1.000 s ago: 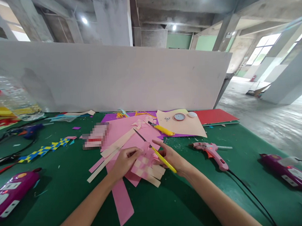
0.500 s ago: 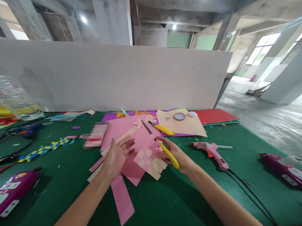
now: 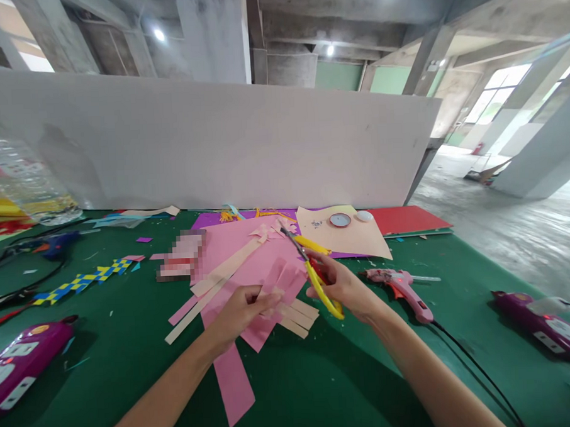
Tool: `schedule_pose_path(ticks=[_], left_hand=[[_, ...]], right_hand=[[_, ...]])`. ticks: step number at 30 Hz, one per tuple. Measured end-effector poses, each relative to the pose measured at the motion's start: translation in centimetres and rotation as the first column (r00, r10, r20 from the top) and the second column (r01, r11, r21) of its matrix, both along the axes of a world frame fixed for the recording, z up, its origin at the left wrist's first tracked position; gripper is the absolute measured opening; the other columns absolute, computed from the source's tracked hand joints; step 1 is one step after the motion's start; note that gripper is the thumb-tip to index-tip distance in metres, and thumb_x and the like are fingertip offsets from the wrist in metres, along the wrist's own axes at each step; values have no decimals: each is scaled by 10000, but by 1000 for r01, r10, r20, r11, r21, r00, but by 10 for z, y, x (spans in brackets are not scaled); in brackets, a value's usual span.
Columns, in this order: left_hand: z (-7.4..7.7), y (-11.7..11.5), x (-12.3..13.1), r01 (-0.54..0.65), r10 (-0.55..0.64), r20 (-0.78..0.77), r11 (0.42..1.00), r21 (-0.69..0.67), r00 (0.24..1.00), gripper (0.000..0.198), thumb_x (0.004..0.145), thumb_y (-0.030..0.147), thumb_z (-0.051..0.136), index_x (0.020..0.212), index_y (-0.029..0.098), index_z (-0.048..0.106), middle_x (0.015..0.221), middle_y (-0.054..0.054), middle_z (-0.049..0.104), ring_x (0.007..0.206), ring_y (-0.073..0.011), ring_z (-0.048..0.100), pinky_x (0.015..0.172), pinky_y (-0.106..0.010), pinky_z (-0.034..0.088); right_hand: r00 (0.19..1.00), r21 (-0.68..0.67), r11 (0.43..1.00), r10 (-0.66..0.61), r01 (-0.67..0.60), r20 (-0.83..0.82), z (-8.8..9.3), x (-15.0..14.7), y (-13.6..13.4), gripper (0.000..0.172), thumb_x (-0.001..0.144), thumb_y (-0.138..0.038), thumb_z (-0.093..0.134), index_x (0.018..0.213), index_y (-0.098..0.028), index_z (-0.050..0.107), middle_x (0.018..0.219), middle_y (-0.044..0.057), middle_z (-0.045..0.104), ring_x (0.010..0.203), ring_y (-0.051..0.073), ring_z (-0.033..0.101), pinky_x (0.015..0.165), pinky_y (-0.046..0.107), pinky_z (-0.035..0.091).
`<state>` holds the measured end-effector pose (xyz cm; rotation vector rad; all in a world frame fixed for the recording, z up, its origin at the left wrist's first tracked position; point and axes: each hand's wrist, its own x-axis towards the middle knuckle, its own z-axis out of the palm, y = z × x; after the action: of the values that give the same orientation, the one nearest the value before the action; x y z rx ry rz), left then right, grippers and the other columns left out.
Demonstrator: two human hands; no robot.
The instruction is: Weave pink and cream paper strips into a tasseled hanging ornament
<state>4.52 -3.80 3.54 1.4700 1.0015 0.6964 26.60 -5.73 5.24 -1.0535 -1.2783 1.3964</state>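
Note:
My left hand (image 3: 244, 313) pinches a woven piece of pink and cream paper strips (image 3: 296, 317), its thumb lying over the paper. The loose strip ends fan out from it. My right hand (image 3: 342, 283) is closed on yellow-handled scissors (image 3: 322, 293), whose dark blades point up and away from me. A yellow utility knife (image 3: 315, 244) lies just behind the scissors, partly covered by them. Beneath the hands, a large pink paper sheet (image 3: 220, 241) rests on the green table (image 3: 316, 394). Long cream strips (image 3: 225, 266) cross the sheet, and a wide pink strip (image 3: 234, 385) hangs toward me.
Right of my hand lies a pink glue gun (image 3: 404, 287) with its cord. Purple devices (image 3: 29, 363) sit at both sides. A checkered blue-yellow strip (image 3: 83, 282), a plastic bottle (image 3: 26, 181) and a round lid (image 3: 339, 220) are farther off. A white board (image 3: 244, 146) stands behind.
My left hand has gone from open to pinching the woven paper, moving right and lifting it slightly. The scissors in my right hand have turned and show more of their blades and handles.

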Motion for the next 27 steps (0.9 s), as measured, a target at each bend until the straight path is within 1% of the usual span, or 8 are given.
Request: schedule_pose_path(ticks=[4,6,11,14,16,19,23,27], left_hand=[[2,-2,1,-21,21,11,1000,-13,1000,412,716,428,684,512,181,424,553,62,301,527,-100,296,517,-245,252],[2,-2,1,-43,43,18,999,-20,999,423,695,413,706,508,186,402,551,65,278,517,-95,272,501,-245,244],[1,-3,-1,-44,49,109,998,-52,993,447,735,412,686,529,197,353,555,64,259,520,-95,288,503,-244,297],[-2,-1,-2,-79,89,150,994,-70,985,503,748,430,685,522,200,299,554,75,184,498,-83,206,470,-235,255],[-4,0,-3,-80,104,211,990,-119,972,493,747,418,697,523,194,319,556,74,190,499,-79,208,461,-227,253],[-8,2,-5,-56,139,342,969,-242,929,434,733,372,727,538,176,393,558,65,277,514,-73,305,475,-203,314],[-11,4,-9,-84,269,433,913,-400,861,316,680,303,783,609,156,512,618,35,448,615,-94,485,587,-211,442],[-13,5,-13,-136,334,433,894,-428,837,310,667,304,789,611,160,520,635,27,483,630,-106,514,616,-232,465]], right_hand=[[976,61,982,-186,180,112,6,17,-4,553,664,-338,766,1126,-238,480,712,-60,527,602,92,478,500,201,368],[961,92,975,-217,204,173,6,24,-8,524,688,-386,749,1110,-240,474,643,-77,491,530,78,427,439,188,316],[973,21,996,-86,84,213,2,34,-20,475,822,-573,541,1090,-181,523,596,-29,541,408,90,443,336,199,289],[993,-86,995,-47,56,104,-5,32,-30,491,840,-605,488,1087,-183,534,700,25,610,422,104,491,335,210,315],[1000,-144,989,-21,18,-14,-9,29,-39,478,848,-599,480,1117,-206,512,795,48,629,457,99,491,371,218,339],[998,-72,997,32,-37,-61,-9,24,-50,477,845,-585,504,1181,-248,473,963,63,599,585,107,498,510,249,412],[965,70,997,3,-22,264,1,20,-54,519,758,-532,652,1170,-261,489,915,33,564,779,165,509,648,268,416],[760,122,990,-130,67,637,8,14,-53,381,727,-486,683,982,-214,606,698,-11,533,612,134,420,551,261,342]])
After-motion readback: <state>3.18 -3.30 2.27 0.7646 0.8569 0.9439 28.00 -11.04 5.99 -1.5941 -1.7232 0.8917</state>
